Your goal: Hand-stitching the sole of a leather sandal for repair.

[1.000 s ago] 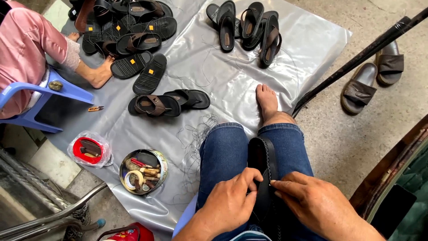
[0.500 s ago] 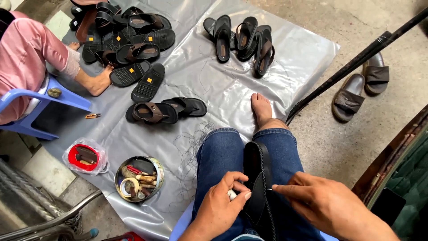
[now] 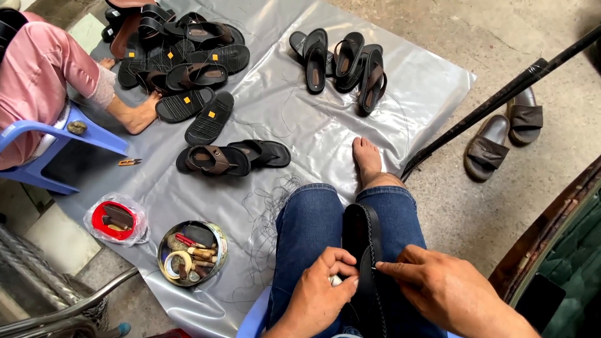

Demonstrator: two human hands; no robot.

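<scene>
Sheet of grey plastic [image 3: 294, 112] covers the concrete floor, largest thing here; on it, a heap of black and brown strap sandals [image 3: 181, 56] top left, a smaller row of finished sandals [image 3: 341, 62] top centre, one brown-strapped pair [image 3: 231, 156] lying flat in the middle. Loose black thread [image 3: 272, 200] tangles near the person's knee. Co-worker's pink sleeve [image 3: 44, 69] and blue plastic chair [image 3: 56, 134] at left edge. Round metal tin of tools and tape rolls [image 3: 191, 251] sits lower left, clear bag with a red lid [image 3: 116, 219] just beside it.

Black rubber sandal sole [image 3: 363, 250] stands on edge between the denim knees, stitching along its rim. Left hand [image 3: 322, 294] wraps the sole's left edge, fingers closed on it, a small pale object tucked under the thumb. Right hand [image 3: 438, 288] pinches at the stitched rim, thumb and forefinger closed; needle or thread too small to tell.

Step judged: hand-stitching the sole edge, mid-stitch. Next move likely calls for a steady pull along the rim while the left grip keeps the sole from twisting.
</scene>
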